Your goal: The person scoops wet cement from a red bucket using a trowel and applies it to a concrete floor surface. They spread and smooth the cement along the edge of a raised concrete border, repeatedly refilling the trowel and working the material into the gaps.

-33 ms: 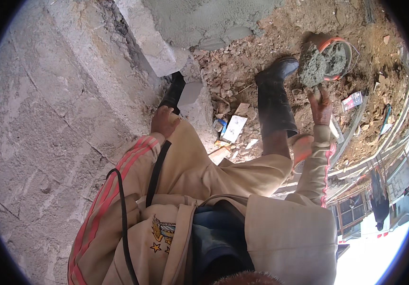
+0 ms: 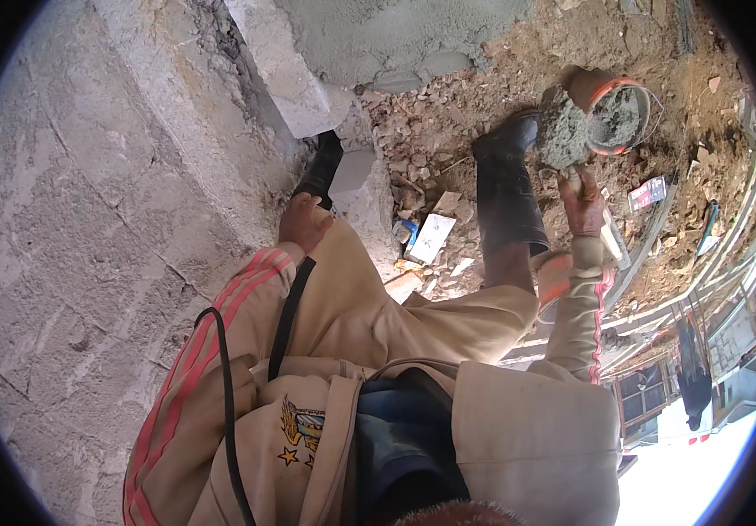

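Observation:
My right hand (image 2: pixel 582 207) grips a trowel by its handle. Wet grey mortar (image 2: pixel 562 136) is heaped over the trowel's blade and mostly hides it. Just right of this load, an orange-rimmed bucket (image 2: pixel 616 81) lies tipped on the soil with more mortar inside. My left hand (image 2: pixel 303 224) rests on my left knee, over the tan trousers, fingers laid along the cloth and holding nothing.
Smooth wet mortar (image 2: pixel 404 35) covers a patch at the top, beside a concrete block (image 2: pixel 286 70). A rough wall (image 2: pixel 89 228) fills the left. My black boot (image 2: pixel 505 184) stands on rubble near a white tile piece (image 2: pixel 432 238). A second orange bucket (image 2: pixel 555 277) sits behind my right forearm.
My right hand has drawn the loaded trowel slightly left and down, a little away from the bucket's mouth. The left hand stays on the knee.

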Available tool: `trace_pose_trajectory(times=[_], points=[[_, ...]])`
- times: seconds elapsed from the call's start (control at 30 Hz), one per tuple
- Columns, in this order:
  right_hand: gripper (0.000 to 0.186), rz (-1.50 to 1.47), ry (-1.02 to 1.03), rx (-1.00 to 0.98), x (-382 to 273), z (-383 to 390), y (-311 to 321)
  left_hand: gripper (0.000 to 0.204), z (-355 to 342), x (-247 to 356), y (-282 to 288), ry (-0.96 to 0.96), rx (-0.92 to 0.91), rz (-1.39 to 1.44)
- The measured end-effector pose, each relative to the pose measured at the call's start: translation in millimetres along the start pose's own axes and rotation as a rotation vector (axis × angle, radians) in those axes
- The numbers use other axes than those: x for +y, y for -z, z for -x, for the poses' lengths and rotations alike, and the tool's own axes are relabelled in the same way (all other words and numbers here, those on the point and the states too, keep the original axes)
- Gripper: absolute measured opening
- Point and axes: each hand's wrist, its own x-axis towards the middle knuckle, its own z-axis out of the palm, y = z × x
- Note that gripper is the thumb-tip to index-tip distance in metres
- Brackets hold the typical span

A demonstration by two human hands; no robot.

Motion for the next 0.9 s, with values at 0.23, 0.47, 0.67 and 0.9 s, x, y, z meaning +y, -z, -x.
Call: trace_pose_trajectory(times=[0.23, 0.47, 0.67, 0.9], points=[[0.039, 0.293, 0.231, -0.635, -152, 24, -45, 0.055, 16, -3, 0, 0.074, 0.106, 0.160], [0.045, 0.653, 0.448, -1.101, -235, -53, -137, 0.055, 39, -8, -6, 0.198, 0.210, 0.285], [0.045, 0.810, -0.122, -1.288, -331, -166, -257, 0.054, 25, -9, -14, 0.194, 0.341, 0.370], [0.031, 0.803, -0.034, -1.271, -377, -146, -192, 0.054, 34, -11, -14, 0.181, 0.361, 0.329]])
